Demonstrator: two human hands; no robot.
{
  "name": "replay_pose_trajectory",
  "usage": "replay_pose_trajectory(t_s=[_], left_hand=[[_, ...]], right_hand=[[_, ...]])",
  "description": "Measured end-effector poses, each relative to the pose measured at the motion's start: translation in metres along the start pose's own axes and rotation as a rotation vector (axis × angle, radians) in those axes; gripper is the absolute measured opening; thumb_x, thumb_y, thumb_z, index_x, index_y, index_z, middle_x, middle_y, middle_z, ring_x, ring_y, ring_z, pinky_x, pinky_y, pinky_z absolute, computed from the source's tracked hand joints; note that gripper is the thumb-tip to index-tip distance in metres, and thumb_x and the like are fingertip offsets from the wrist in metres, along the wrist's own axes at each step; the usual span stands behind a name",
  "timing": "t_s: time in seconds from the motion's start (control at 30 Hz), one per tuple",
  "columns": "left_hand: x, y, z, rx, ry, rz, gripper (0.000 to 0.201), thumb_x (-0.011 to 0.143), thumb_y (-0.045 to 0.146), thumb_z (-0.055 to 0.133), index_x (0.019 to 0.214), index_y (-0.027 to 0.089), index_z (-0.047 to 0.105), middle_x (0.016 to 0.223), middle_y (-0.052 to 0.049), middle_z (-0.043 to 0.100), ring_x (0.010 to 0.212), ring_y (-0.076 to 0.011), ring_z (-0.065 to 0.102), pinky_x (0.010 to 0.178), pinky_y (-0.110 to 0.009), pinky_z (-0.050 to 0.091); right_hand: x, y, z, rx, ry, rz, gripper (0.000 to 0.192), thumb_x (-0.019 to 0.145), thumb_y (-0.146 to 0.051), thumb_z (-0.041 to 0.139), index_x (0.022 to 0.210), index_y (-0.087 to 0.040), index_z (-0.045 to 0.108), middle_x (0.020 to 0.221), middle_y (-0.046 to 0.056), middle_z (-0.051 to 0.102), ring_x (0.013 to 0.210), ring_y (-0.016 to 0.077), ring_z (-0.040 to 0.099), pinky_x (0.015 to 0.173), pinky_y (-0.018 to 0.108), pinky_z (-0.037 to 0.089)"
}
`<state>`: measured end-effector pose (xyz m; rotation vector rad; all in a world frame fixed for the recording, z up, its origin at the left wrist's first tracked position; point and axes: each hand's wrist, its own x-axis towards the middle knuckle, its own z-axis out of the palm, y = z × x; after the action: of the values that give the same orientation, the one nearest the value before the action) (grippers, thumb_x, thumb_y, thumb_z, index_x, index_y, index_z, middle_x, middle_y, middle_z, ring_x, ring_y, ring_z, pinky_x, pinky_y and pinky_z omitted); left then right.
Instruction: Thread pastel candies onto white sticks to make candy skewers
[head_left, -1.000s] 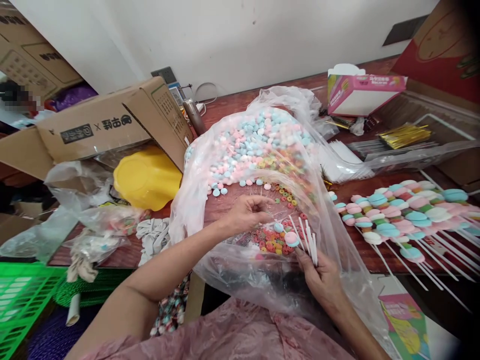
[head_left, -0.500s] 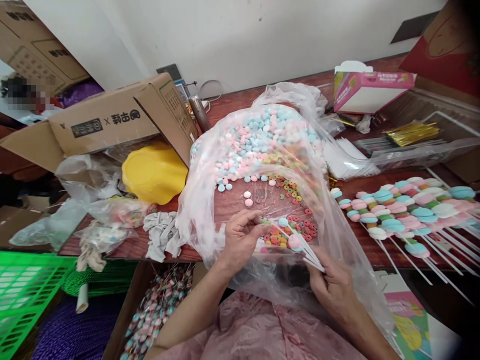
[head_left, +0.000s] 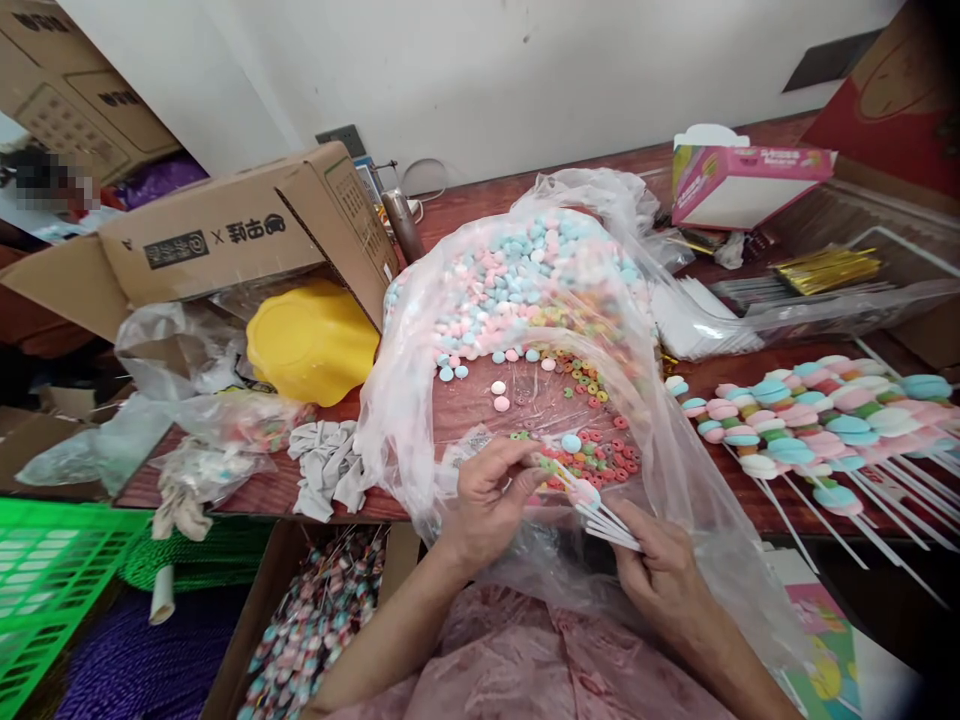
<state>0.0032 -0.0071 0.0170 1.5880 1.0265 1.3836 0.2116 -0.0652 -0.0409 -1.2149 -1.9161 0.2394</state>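
Note:
My right hand [head_left: 660, 560] is closed around several white sticks [head_left: 609, 530], which fan out toward the left. On one of them sits a pink and blue candy [head_left: 584, 494]. My left hand [head_left: 487, 500] is pinched at the upper tip of a stick; what lies between its fingertips is too small to make out. Just beyond both hands, colourful ring candies [head_left: 600, 462] are spread inside a clear plastic bag [head_left: 394, 430], with one blue candy [head_left: 571, 444] among them. A heap of pink, blue and white candies [head_left: 517, 270] fills the back of the bag.
Finished candy sticks [head_left: 817, 420] lie piled at the right edge of the table. To the left are a cardboard box [head_left: 217, 240], a yellow container [head_left: 311, 340] and grey cloth gloves [head_left: 326, 465]. Below stands a box of candy sticks [head_left: 322, 620] beside a green basket [head_left: 52, 590].
My left hand has moved slightly right and down, closer to my right hand. The sticks in my right hand have shifted a little left and lie flatter.

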Motion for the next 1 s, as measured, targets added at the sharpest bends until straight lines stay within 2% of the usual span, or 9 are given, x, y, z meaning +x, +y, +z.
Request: replay_pose_trajectory(t_s=[0.13,0.33,0.47,0.57,0.67,0.77,0.87,0.93,1.0], left_hand=[[0.002,-0.009,0.003,-0.431,0.110,-0.336,0.044,0.066,0.027,0.090,0.107,0.023,0.074,0.075,0.003,0.066,0.070,-0.0104,0.063,0.069,-0.023,0.056],[-0.006,-0.010,0.008,-0.605,0.052,-0.601,0.054,0.053,0.026,0.096,0.102,0.020,0.074,0.076,0.002,0.071,0.066,-0.0112,0.065,0.064,-0.024,0.056],[-0.020,-0.009,0.020,-0.584,-0.012,-0.628,0.057,0.053,0.027,0.096,0.105,0.020,0.074,0.076,0.001,0.072,0.069,-0.0134,0.068,0.070,-0.027,0.057],[-0.022,-0.008,0.024,-0.539,-0.042,-0.610,0.058,0.055,0.025,0.095,0.108,0.018,0.072,0.076,0.000,0.073,0.070,-0.0135,0.069,0.072,-0.026,0.056],[-0.010,-0.008,0.014,-0.514,-0.119,-0.678,0.078,0.053,0.024,0.096,0.125,0.020,0.065,0.078,0.000,0.073,0.069,-0.0144,0.069,0.071,-0.027,0.055],[0.014,-0.008,-0.007,-0.398,-0.240,-0.688,0.087,0.057,0.029,0.094,0.135,0.019,0.057,0.081,-0.002,0.073,0.070,-0.0151,0.067,0.070,-0.027,0.053],[0.043,-0.012,-0.035,-0.040,-0.354,-0.534,0.051,0.073,0.037,0.083,0.117,0.015,0.070,0.081,-0.003,0.072,0.070,-0.0144,0.063,0.066,-0.025,0.048],[0.065,-0.019,-0.054,0.251,-0.441,-0.408,0.031,0.079,0.038,0.076,0.100,0.015,0.076,0.079,-0.002,0.070,0.073,-0.0160,0.062,0.067,-0.025,0.046],[0.089,-0.030,-0.072,0.494,-0.449,-0.319,0.021,0.081,0.035,0.072,0.089,0.016,0.077,0.077,-0.002,0.070,0.077,-0.0180,0.061,0.071,-0.027,0.047]], right_hand=[[-0.004,0.004,0.002,0.056,-0.009,0.017,0.046,0.080,-0.007,0.045,0.115,-0.021,0.070,0.096,0.006,0.080,0.073,0.0206,0.076,0.071,0.031,0.062],[0.004,0.002,0.001,0.090,0.012,-0.099,0.055,0.079,-0.002,0.045,0.126,-0.024,0.065,0.100,0.005,0.080,0.076,0.0196,0.077,0.069,0.029,0.061],[0.010,-0.003,0.002,0.101,0.005,-0.112,0.060,0.081,0.002,0.043,0.131,-0.026,0.059,0.096,0.004,0.079,0.072,0.0174,0.075,0.063,0.025,0.058],[0.008,-0.004,0.006,0.116,0.004,-0.076,0.054,0.082,0.000,0.044,0.126,-0.025,0.062,0.093,0.004,0.079,0.070,0.0174,0.074,0.062,0.025,0.057],[0.006,0.001,0.008,0.167,-0.028,0.007,0.042,0.085,-0.006,0.045,0.115,-0.024,0.069,0.087,0.004,0.078,0.067,0.0184,0.072,0.060,0.027,0.056],[0.006,0.015,0.006,0.200,0.021,0.170,0.029,0.090,-0.017,0.050,0.107,-0.024,0.072,0.075,0.001,0.073,0.058,0.0177,0.066,0.056,0.027,0.053],[0.006,0.033,0.003,0.199,0.129,0.364,0.017,0.093,-0.031,0.057,0.095,-0.023,0.072,0.064,-0.001,0.066,0.053,0.0168,0.060,0.053,0.026,0.050],[0.005,0.042,0.003,0.217,0.165,0.441,0.020,0.093,-0.037,0.059,0.085,-0.022,0.071,0.057,-0.002,0.059,0.048,0.0156,0.055,0.049,0.025,0.047],[0.005,0.048,0.004,0.238,0.174,0.481,0.024,0.093,-0.041,0.060,0.083,-0.022,0.071,0.053,-0.003,0.055,0.046,0.0146,0.051,0.047,0.025,0.044]])
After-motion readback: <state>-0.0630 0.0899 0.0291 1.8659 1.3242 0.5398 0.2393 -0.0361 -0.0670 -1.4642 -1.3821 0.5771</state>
